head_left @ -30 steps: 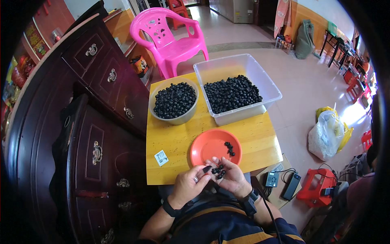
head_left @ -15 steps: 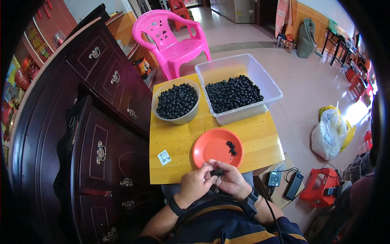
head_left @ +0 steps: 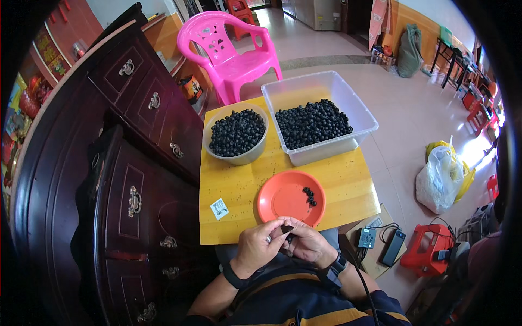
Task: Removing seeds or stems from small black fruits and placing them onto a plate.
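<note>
Both hands meet just in front of the orange-red plate (head_left: pixel 274 201), over my lap. My left hand (head_left: pixel 257 251) is closed, thumb and fingers pinching near a small dark flat piece (head_left: pixel 287 229). Curled against it, my right hand (head_left: pixel 311 245) has a small round black piece (head_left: pixel 290 237) at its fingers. Overlapping fingers partly hide both pieces. On the plate's right side lie several small round black pieces (head_left: pixel 310 196). Behind it stand a round tub (head_left: pixel 247 157) and a larger clear rectangular bin (head_left: pixel 326 154), each holding a heap of similar black pieces.
The yellow tabletop (head_left: pixel 234 185) has dark specks and a white label (head_left: pixel 219 208). Dark wooden drawers (head_left: pixel 147 201) flank it on the left; a pink chair (head_left: pixel 228 60) stands behind. A red stool (head_left: pixel 427 251), black devices (head_left: pixel 392 249) with cables and plastic bags (head_left: pixel 439 179) are at the right.
My fingers have shifted slightly around the small dark piece, which now shows more clearly between them. The pieces on the plate and in the containers look the same.
</note>
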`<state>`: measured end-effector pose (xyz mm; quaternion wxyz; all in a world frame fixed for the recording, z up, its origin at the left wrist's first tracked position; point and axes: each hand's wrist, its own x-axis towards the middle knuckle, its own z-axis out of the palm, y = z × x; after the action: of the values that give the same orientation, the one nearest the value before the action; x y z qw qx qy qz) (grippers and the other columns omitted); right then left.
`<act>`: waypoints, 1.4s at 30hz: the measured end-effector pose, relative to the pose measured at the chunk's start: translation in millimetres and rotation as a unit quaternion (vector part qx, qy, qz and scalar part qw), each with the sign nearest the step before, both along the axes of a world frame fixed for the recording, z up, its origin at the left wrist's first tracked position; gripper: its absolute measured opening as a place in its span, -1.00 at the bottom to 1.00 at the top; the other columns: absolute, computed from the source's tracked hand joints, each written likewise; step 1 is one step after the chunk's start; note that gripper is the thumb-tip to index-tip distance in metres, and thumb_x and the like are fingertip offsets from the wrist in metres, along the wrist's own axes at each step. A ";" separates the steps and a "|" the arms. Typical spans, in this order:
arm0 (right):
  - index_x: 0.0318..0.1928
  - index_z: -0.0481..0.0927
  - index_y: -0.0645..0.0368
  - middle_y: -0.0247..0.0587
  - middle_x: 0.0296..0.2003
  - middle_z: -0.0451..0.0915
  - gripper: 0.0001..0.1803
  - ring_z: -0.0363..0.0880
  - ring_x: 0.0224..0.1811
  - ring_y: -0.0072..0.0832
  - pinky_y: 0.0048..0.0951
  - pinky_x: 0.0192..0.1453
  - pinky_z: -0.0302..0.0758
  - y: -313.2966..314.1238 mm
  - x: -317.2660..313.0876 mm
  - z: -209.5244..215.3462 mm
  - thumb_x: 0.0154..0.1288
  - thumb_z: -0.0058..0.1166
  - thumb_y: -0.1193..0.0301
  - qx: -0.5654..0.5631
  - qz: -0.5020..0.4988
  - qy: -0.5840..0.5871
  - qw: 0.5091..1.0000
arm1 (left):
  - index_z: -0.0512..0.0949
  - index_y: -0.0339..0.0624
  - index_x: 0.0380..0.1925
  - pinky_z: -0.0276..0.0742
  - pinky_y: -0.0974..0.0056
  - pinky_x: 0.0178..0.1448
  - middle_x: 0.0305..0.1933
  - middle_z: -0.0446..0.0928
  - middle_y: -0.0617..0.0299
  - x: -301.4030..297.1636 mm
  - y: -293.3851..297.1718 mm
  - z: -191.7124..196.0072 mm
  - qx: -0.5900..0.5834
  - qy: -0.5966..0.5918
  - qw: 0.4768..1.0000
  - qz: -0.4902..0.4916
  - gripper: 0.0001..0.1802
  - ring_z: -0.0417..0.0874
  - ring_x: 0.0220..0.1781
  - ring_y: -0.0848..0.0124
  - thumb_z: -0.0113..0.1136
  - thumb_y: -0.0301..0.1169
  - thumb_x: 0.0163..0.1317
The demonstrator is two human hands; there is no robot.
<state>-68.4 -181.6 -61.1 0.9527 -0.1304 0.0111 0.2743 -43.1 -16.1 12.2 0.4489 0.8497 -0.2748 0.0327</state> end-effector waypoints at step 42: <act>-0.13 0.54 0.09 -0.38 -0.26 0.60 -0.91 0.56 -0.30 -0.65 -0.58 -0.23 0.56 -0.7 -5.5 9.8 0.50 0.09 0.36 -0.033 -0.103 0.038 0.993 | 0.57 -0.28 -0.14 0.49 0.30 -0.32 -0.47 0.58 0.17 14.7 10.4 -0.5 -0.010 0.140 0.990 -0.030 -0.72 0.59 -0.45 0.42 0.28 -0.28 0.32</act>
<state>-73.9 -182.3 -51.3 0.9698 -0.1499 0.0697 0.1791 -28.4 -5.7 11.6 0.4924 0.8325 -0.2346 -0.0970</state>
